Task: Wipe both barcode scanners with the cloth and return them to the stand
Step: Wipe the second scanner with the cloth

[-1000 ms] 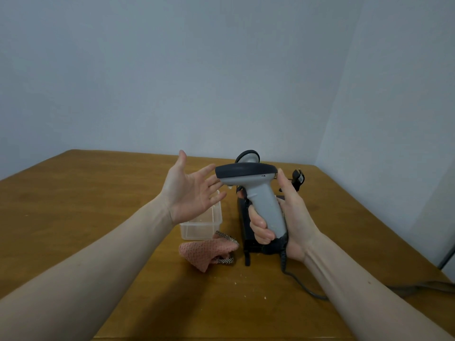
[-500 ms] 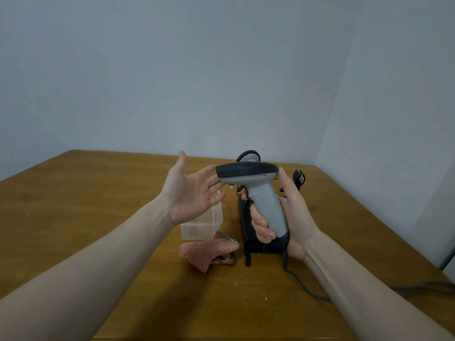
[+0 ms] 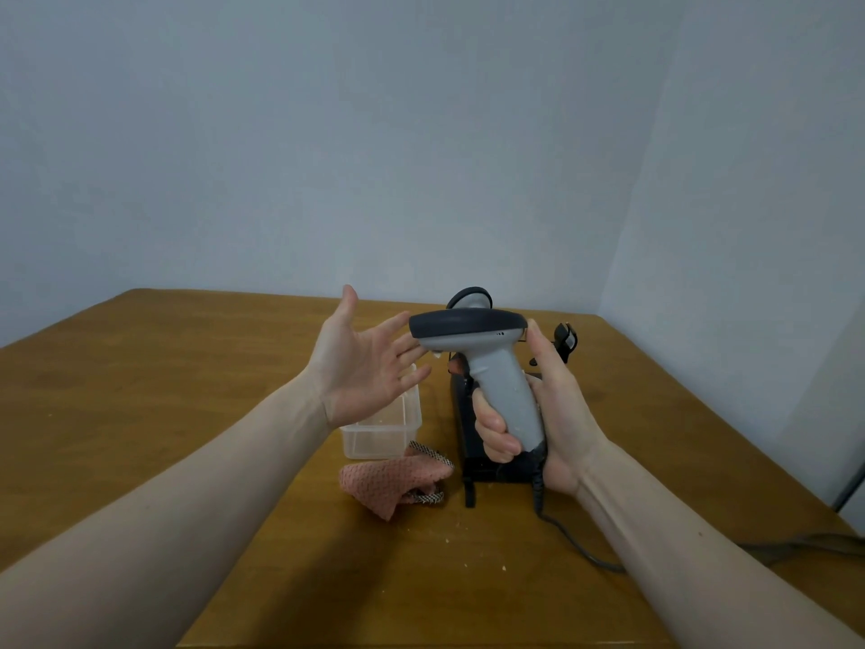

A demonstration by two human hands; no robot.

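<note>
My right hand (image 3: 557, 414) grips the grey handle of a barcode scanner (image 3: 487, 358) with a dark head, held upright above the table. Its cable (image 3: 575, 545) trails down to the right. My left hand (image 3: 365, 367) is held up beside the scanner's head, palm open, fingertips just at the head's left end. Behind the held scanner stands the black stand (image 3: 468, 442); the top of a second scanner (image 3: 470, 297) shows above it. A pink cloth (image 3: 393, 482) lies crumpled on the table, left of the stand.
A clear plastic tub (image 3: 379, 435) sits behind the cloth, partly hidden by my left hand. A small black object (image 3: 566, 339) stands at the back right. The wooden table (image 3: 140, 391) ends at walls behind and to the right. Small crumbs dot the table near the cloth.
Almost nothing has moved. The scanner and both hands keep the same pose, with only a slight shift of the scanner.
</note>
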